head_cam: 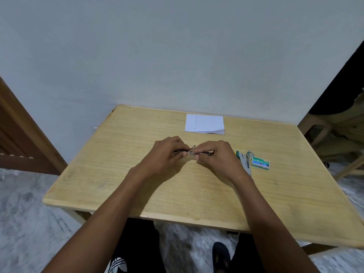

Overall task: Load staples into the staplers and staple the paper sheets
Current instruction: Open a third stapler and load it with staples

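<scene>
Both hands hold a small dark metal stapler (192, 152) just above the middle of the wooden table (126, 174). My left hand (167, 154) grips its left end, fingers curled round it. My right hand (214, 156) pinches its right end between thumb and fingers. The stapler appears spread open lengthwise; most of it is hidden by the fingers. A second stapler, green and grey (245, 161), lies opened on the table to the right of my right hand. Beside it sits a green staple box (260, 162). A stack of white paper sheets (204, 124) lies farther back.
The table stands against a pale wall. A wooden door frame (23, 134) is at the left. A wooden chair (334, 138) stands at the right beyond the table edge. My legs and dark shoes (220, 255) show below the front edge.
</scene>
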